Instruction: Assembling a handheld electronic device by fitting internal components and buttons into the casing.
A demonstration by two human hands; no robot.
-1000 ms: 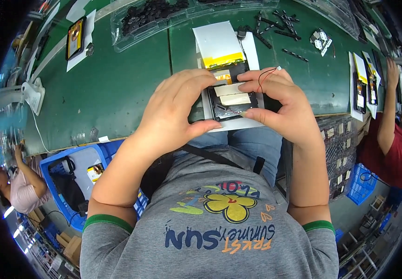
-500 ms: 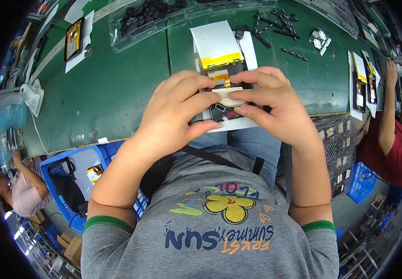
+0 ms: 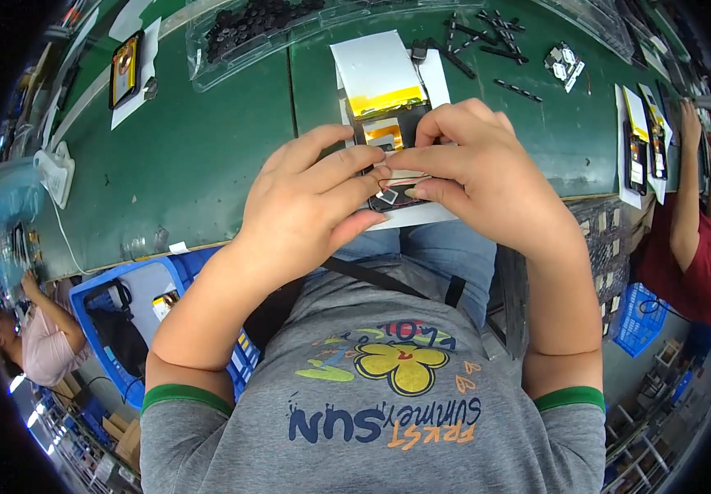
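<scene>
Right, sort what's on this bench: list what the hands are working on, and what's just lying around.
In hand:
left hand
right hand
dark flat device
white sheet under it
thin red wire

Lying about:
clear tray of black parts
loose black strips
blue crate
second device at far left

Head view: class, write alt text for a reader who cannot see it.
Both hands, left hand and right hand, pinch a small dark electronic assembly with thin wires over a white sheet on a green workbench. A clear tray of black parts lies behind.
</scene>
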